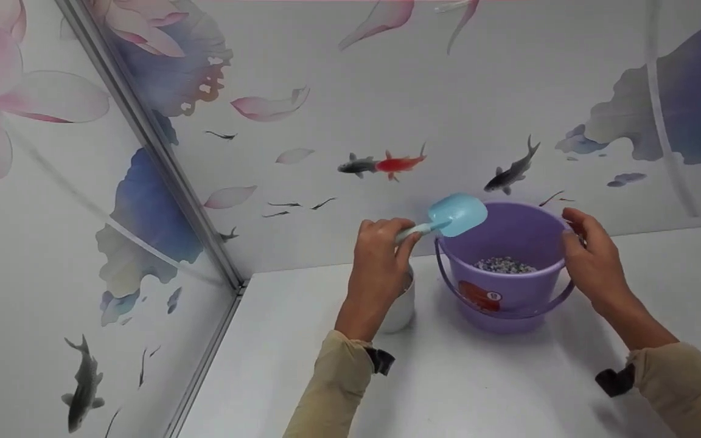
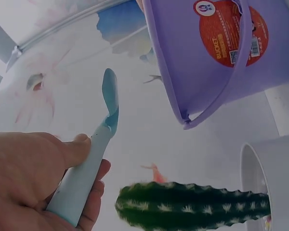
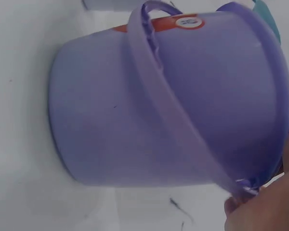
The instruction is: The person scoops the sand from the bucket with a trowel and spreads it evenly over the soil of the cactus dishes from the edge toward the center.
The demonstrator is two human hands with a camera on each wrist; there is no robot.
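Gripping a light blue scoop [image 1: 453, 216] by its handle in the left hand [image 1: 381, 258], fingers curling round it and thumb pressing along the top, as the left wrist view is showing plainly [image 2: 94, 159]. Holding the scoop's bowl up in the air, just over the near left rim of a purple bucket [image 1: 509, 267] and apparently carrying nothing. Steadying that bucket with the right hand [image 1: 591, 261], fingers curling over the right side of the rim, close to where the handle is joining; the right wrist view is catching only fingertips [image 3: 267, 209] at the rim, so how tight the hold is cannot be told.

Sitting upright on a white table [image 1: 478, 389], the bucket [image 3: 173, 101] is showing a red label [image 2: 231, 31] on its side and its handle hanging down against the front. Lying in the bottom, a layer of small mixed pebbles [image 1: 504, 265], whitish and bluish.

Standing just left of the bucket and partly hiding behind the left wrist, a white pot [image 1: 400, 307]; in the left wrist view it is holding a green cactus [image 2: 192, 207] with pale spines.

Rising behind the table, a wall [image 1: 387, 109] bearing printed fish, lotus flowers and drifting petals, meeting a side panel at a grey corner strip [image 1: 162, 158].
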